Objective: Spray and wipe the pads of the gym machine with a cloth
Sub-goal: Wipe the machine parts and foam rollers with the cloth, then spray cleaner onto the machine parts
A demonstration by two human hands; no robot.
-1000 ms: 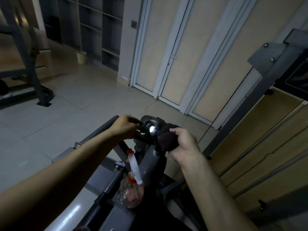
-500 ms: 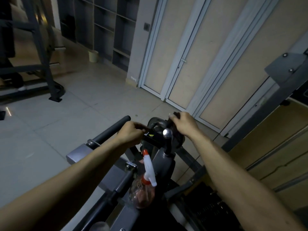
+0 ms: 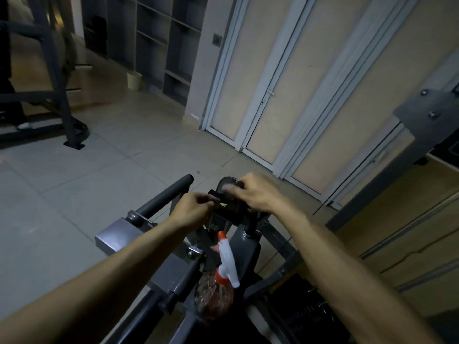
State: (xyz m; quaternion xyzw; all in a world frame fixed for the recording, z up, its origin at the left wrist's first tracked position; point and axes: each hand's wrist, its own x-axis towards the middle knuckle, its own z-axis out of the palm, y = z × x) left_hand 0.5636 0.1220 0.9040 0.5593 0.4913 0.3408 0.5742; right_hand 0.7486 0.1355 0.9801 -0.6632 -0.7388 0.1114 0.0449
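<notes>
Sliding forward since a second ago, the right hand [image 3: 258, 194] now curls its fingers over the dark cloth [image 3: 237, 207] atop the machine head [image 3: 223, 181]. Left hand [image 3: 196, 207] fingers grip a bracket [image 3: 214, 193] just beside them. Spray bottle [image 3: 222, 276] lies behind the fingers, unheld: wiping underway, other pads probably left.

- The floor [image 3: 74, 194] is laid with pale square tiles with thin joints.
- The machine [image 3: 173, 276] stands on it at the bottom middle, its dark metal frame spreading over the tiles.
- A spray bottle [image 3: 216, 294] with a white and red head rests on the machine, low at its middle, leaning on the upright post.
- Far left of the machine, a second dark frame [image 3: 59, 95] stands on the floor.
- Beyond the machine, a small pale bin [image 3: 134, 80] stands on the floor, just beside a dark shelf unit [image 3: 159, 40].
</notes>
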